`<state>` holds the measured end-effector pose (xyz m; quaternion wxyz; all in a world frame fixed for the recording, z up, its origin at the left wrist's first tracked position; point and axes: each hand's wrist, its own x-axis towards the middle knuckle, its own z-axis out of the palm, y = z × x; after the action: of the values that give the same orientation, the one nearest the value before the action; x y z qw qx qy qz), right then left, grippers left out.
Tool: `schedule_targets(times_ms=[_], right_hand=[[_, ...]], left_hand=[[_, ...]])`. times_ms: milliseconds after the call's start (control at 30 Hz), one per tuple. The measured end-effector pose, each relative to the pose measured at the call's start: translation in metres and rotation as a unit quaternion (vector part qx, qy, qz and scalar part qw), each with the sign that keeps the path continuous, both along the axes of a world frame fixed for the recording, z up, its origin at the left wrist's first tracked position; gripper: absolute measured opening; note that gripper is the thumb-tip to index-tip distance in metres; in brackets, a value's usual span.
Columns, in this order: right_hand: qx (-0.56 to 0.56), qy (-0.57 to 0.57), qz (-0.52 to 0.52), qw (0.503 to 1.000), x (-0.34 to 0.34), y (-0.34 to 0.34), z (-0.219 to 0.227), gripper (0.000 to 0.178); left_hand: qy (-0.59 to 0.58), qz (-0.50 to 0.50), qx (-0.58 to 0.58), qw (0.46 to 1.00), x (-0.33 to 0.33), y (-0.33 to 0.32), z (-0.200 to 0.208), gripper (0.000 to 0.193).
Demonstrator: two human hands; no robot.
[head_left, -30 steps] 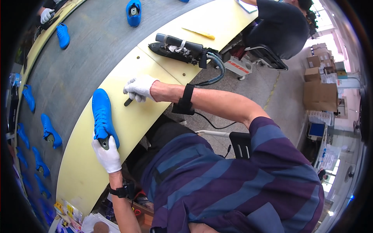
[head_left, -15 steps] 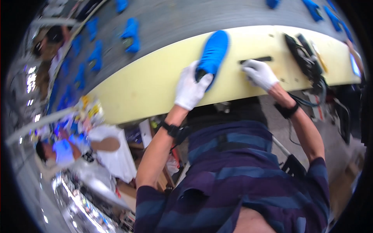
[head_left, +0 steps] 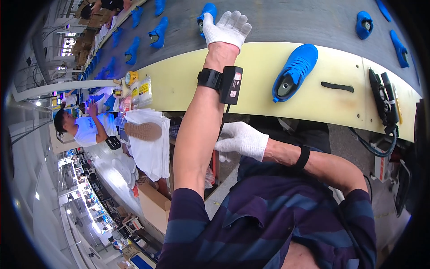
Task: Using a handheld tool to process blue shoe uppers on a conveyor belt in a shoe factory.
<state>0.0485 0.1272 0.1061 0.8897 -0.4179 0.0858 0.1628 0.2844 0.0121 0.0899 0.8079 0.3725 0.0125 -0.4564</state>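
My left hand (head_left: 227,30), in a white knit glove, reaches out over the grey belt (head_left: 264,22) with its fingers spread. Its thumb overlaps a blue shoe (head_left: 208,10) there; whether they touch I cannot tell. Closer to me, a blue lace-up shoe (head_left: 299,65) lies on the pale yellow tabletop (head_left: 251,89), heel toward me, away from both hands. My right hand (head_left: 244,140), also gloved, hangs below the table edge beside my left forearm. Its fingers are loosely bent and apart, partly hidden by that forearm, with nothing visible in them.
A black curved strip (head_left: 337,86) lies right of the near shoe. Black hand tools (head_left: 384,98) with a hose are at the table's right end. More blue shoes (head_left: 157,32) sit along the belt. At left are a tape roll (head_left: 131,77), a brown sole (head_left: 143,131) and a seated co-worker (head_left: 85,127).
My left hand has let go of a blue shoe and stretched forward over the belt. My right hand has dropped from the tabletop toward my body, left of where it was.
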Motion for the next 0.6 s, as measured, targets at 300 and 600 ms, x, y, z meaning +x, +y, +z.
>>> schedule_targets(times_ms=[300, 600], right_hand=[[0.044, 0.084, -0.042, 0.995, 0.003, 0.026, 0.011, 0.024], [-0.173, 0.092, -0.152, 0.969, 0.007, 0.018, -0.019, 0.024]], left_hand=[[0.036, 0.044, 0.006, 0.998, 0.013, 0.008, -0.024, 0.074], [0.043, 0.067, 0.026, 0.996, 0.032, 0.026, -0.045, 0.071]])
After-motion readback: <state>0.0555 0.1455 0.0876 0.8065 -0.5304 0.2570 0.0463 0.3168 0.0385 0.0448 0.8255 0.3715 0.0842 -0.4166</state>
